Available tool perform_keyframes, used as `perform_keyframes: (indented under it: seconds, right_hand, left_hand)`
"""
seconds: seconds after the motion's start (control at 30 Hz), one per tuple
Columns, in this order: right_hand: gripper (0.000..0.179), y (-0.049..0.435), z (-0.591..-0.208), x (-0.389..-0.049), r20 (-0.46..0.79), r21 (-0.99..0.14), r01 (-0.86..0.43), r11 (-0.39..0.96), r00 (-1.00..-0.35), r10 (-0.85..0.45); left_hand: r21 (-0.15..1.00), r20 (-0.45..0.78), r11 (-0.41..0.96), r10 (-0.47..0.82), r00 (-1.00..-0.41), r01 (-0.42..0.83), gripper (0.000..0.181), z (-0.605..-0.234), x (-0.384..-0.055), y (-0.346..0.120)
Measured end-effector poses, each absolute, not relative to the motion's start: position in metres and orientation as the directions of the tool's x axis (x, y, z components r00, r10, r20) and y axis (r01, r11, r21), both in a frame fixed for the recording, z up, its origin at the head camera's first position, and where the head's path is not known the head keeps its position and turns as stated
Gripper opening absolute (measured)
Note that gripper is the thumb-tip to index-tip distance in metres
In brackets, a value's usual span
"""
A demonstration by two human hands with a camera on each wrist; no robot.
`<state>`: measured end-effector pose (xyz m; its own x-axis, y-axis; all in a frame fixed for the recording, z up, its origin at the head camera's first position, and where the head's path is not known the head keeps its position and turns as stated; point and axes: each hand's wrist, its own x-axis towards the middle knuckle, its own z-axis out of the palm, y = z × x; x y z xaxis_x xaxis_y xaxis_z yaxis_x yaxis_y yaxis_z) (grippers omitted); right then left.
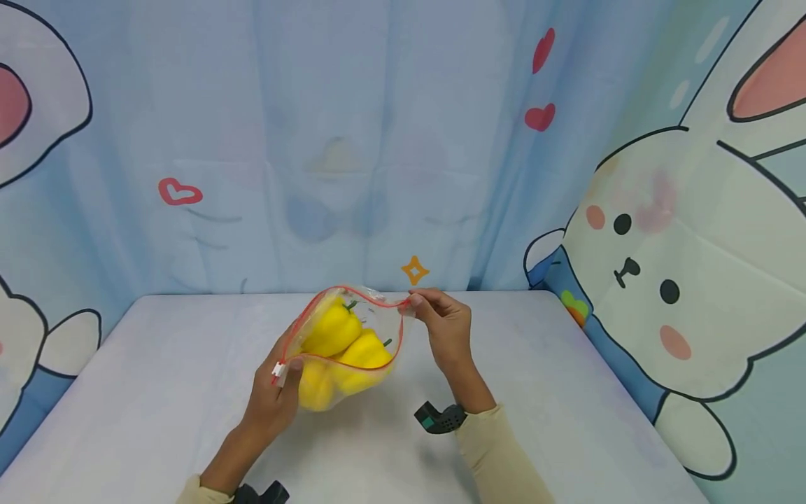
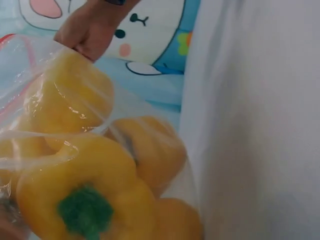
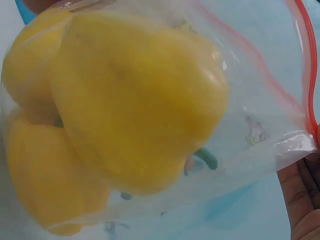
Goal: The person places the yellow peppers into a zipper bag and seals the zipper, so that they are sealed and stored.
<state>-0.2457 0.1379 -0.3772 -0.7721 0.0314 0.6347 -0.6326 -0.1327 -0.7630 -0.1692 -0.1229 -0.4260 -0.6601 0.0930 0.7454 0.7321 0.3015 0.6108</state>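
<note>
A clear zip bag (image 1: 401, 334) with red zip edges is held up above the table, its mouth spread apart. Several yellow bell peppers (image 1: 334, 329) with green stems fill it. My left hand (image 1: 267, 395) grips the left side of the bag, thumb on the near edge beside the white slider (image 1: 278, 369); its other fingers are largely hidden behind the bag. At the opposite corner of the mouth, my right hand (image 1: 446, 327) pinches the red edge. Through the film in the left wrist view, one pepper (image 2: 85, 185) shows its stem; a large pepper (image 3: 140, 100) dominates the right wrist view.
The white-covered table (image 1: 157, 364) spreads beneath both hands. Behind it hangs a light blue curtain (image 1: 327, 105) printed with hearts and rabbits. A dark device (image 1: 442, 418) is strapped to the right wrist, another (image 1: 261, 493) to the left.
</note>
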Motion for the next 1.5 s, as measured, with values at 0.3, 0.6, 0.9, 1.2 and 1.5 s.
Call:
perform_keyframes:
  seconds: [0.3,0.6,0.9,1.2,1.5]
  right_hand:
    - [0.015,0.143,-0.364,-0.238,0.715,-0.686,-0.719,-0.117,-0.695,0.079]
    - [0.014,0.146,-0.356,-0.233,0.697,-0.700,-0.708,-0.099,-0.706,0.125]
    - [0.013,0.152,-0.349,-0.229,0.675,-0.710,-0.688,-0.154,-0.726,0.129]
    - [0.021,0.155,-0.359,-0.239,0.522,-0.828,-0.542,-0.146,-0.838,0.158]
    - [0.023,0.158,-0.360,-0.242,0.495,-0.845,-0.515,-0.144,-0.855,0.157]
  left_hand:
    - [0.787,0.602,0.222,-0.075,-0.795,0.575,0.028,-0.407,-0.166,-0.118]
    - [0.891,0.414,0.262,-0.133,-0.900,0.371,0.040,-0.386,-0.168,-0.114]
    - [0.909,0.364,0.258,-0.107,-0.925,0.327,0.045,-0.371,-0.170,-0.116]
    - [0.966,0.221,0.173,-0.160,-0.962,0.193,0.054,-0.377,-0.179,-0.121]
    - [0.868,0.492,0.105,-0.297,-0.818,0.485,0.029,-0.376,-0.183,-0.131]
